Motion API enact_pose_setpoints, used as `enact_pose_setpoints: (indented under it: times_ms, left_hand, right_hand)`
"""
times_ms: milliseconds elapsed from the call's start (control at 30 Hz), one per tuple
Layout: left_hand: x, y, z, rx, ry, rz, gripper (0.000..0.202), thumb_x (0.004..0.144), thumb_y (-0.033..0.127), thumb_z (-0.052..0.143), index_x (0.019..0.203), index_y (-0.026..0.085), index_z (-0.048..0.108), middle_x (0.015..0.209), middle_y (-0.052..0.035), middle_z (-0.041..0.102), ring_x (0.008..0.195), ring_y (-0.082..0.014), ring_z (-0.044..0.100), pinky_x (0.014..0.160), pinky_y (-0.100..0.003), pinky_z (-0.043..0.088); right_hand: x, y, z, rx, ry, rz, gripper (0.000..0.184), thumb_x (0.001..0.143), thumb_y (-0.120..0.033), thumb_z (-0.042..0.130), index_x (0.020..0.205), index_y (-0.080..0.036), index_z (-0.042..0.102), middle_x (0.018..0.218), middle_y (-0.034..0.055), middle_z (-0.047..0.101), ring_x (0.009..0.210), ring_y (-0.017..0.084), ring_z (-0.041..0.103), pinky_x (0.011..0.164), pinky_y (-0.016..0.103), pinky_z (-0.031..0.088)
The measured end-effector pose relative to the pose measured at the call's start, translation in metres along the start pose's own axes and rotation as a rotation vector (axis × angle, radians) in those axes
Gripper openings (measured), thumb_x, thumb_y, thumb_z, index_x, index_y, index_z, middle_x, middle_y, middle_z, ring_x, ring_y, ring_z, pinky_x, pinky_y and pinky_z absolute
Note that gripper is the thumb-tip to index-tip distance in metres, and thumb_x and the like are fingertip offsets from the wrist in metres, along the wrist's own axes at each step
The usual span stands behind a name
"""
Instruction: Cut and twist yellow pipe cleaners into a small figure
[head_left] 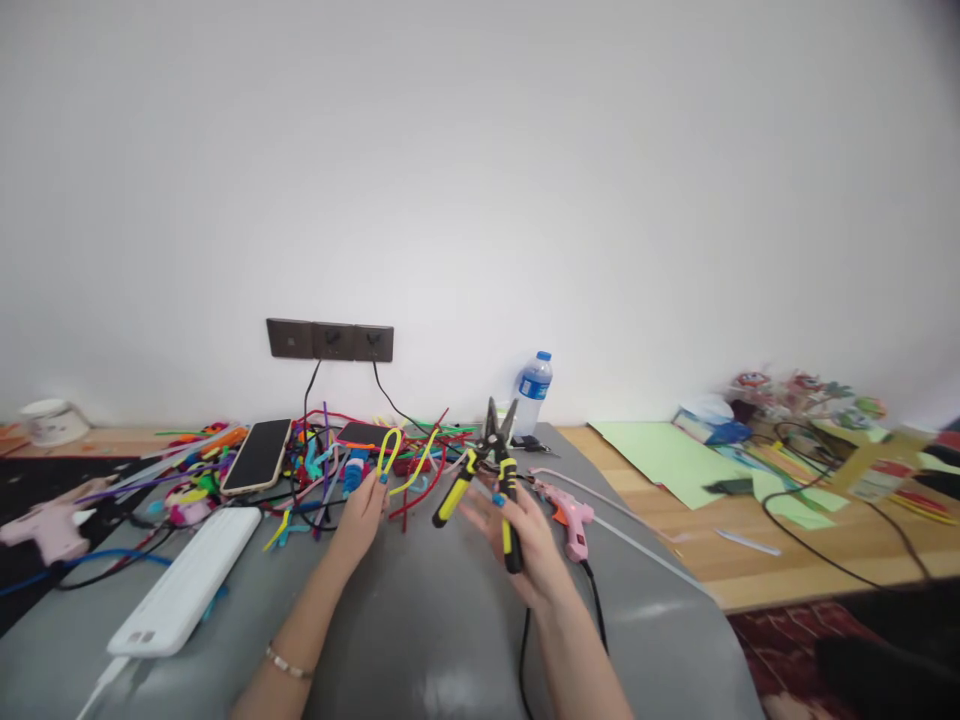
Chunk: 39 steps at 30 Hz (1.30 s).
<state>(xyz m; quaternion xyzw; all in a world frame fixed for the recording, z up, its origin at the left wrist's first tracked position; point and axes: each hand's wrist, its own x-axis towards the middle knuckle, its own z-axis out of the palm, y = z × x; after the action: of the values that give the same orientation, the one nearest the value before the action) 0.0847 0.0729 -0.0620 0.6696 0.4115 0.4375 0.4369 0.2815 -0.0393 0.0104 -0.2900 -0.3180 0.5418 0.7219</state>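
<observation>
Head view. Pinching a looped yellow pipe cleaner (383, 463) near its base, fingers of the left hand (363, 514) closed on it; loop upright, presumably to leave the bend uncovered. Cradling yellow-and-black pliers (492, 446) in the right hand (531, 540), fingers loosely half-curled, thumb at one handle; jaws spread, aimed up and away, likely for keeping the tips clear of skin. Holding both above the grey tabletop (435, 625), just short of a heap of coloured pipe cleaners (315, 462). Note a pink glue gun (574, 520) to the right, perhaps parked within reach. Behind, a water bottle (535, 388) with blue label; cannot read the lettering.
</observation>
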Motion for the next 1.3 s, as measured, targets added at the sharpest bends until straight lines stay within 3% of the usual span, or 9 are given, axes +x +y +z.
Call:
enact_pose_setpoints:
  times_ms: [100,267,567,800,933,1067,1167,1233,1300]
  left_hand:
    - [-0.001,-0.006,-0.002,0.108,-0.002,0.064,0.028,0.089,0.045,0.033,0.083,0.020,0.044,0.057,0.0070,0.035,0.048,-0.0110,0.035,0.048,-0.023,0.026]
    - [-0.005,-0.007,-0.004,0.312,0.062,0.120,0.030,0.091,0.037,0.028,0.090,0.017,0.050,0.054,0.0056,0.037,0.048,-0.0138,0.042,0.050,-0.025,0.026]
    - [-0.009,-0.004,-0.003,0.539,0.125,0.162,0.038,0.092,0.032,0.027,0.105,0.011,0.056,0.055,-0.0009,0.053,0.052,-0.0201,0.056,0.050,-0.027,0.031]
    - [-0.007,-0.010,-0.002,0.616,0.117,0.178,0.038,0.093,0.029,0.029,0.112,0.009,0.056,0.058,-0.0037,0.060,0.055,-0.0209,0.061,0.051,-0.027,0.033]
    - [-0.008,-0.009,-0.001,0.669,0.089,0.175,0.035,0.093,0.026,0.030,0.112,0.012,0.056,0.058,-0.0025,0.059,0.056,-0.0204,0.061,0.051,-0.026,0.032]
    - [-0.008,-0.005,0.000,0.702,0.053,0.146,0.034,0.093,0.025,0.030,0.111,0.013,0.056,0.057,-0.0017,0.058,0.057,-0.0201,0.061,0.052,-0.025,0.031]
    - [-0.007,-0.004,0.000,0.705,0.024,0.125,0.033,0.094,0.025,0.030,0.109,0.013,0.056,0.057,-0.0021,0.058,0.057,-0.0207,0.061,0.052,-0.026,0.031]
    - [-0.007,-0.005,0.001,0.710,0.020,0.122,0.033,0.094,0.025,0.030,0.112,0.013,0.055,0.059,-0.0033,0.060,0.059,-0.0216,0.062,0.053,-0.026,0.031]
    - [-0.006,-0.008,0.001,0.716,0.025,0.125,0.033,0.094,0.025,0.032,0.113,0.013,0.055,0.063,-0.0049,0.063,0.063,-0.0222,0.063,0.055,-0.026,0.033]
  right_hand:
    - [0.005,0.034,-0.006,0.155,-0.042,0.126,0.023,0.063,-0.021,0.073,0.083,-0.023,0.062,0.100,0.0047,0.070,0.101,0.028,0.065,0.099,0.049,0.041]
    - [0.019,0.065,-0.012,0.236,-0.130,0.255,0.022,0.063,-0.028,0.061,0.085,-0.023,0.061,0.099,0.0089,0.071,0.108,0.030,0.061,0.100,0.050,0.039]
    - [0.013,0.069,-0.017,0.331,-0.297,0.436,0.018,0.069,-0.034,0.057,0.083,-0.023,0.061,0.105,0.0084,0.068,0.113,0.033,0.058,0.095,0.052,0.041]
    - [0.012,0.069,-0.016,0.264,-0.236,0.397,0.023,0.068,-0.041,0.060,0.085,-0.024,0.060,0.106,0.0081,0.068,0.101,0.031,0.062,0.088,0.049,0.044]
    - [0.014,0.053,-0.021,-0.114,-0.061,0.281,0.029,0.071,-0.049,0.060,0.084,-0.024,0.057,0.107,0.0074,0.065,0.093,0.029,0.062,0.079,0.042,0.046]
    - [0.019,0.033,-0.027,-0.994,0.168,0.041,0.025,0.065,-0.040,0.064,0.075,-0.022,0.050,0.090,0.0042,0.060,0.089,0.027,0.056,0.078,0.039,0.042]
    - [0.023,0.034,-0.028,-1.529,0.240,-0.012,0.019,0.064,-0.029,0.062,0.079,-0.023,0.052,0.093,0.0056,0.057,0.094,0.030,0.052,0.083,0.046,0.037]
    - [0.024,0.044,-0.029,-1.660,0.224,0.014,0.026,0.064,-0.024,0.062,0.090,-0.024,0.056,0.100,0.0083,0.058,0.099,0.033,0.050,0.085,0.051,0.035]
    - [0.024,0.058,-0.028,-1.643,0.222,-0.018,0.035,0.065,-0.020,0.065,0.098,-0.024,0.057,0.108,0.0116,0.057,0.107,0.036,0.047,0.090,0.055,0.032]
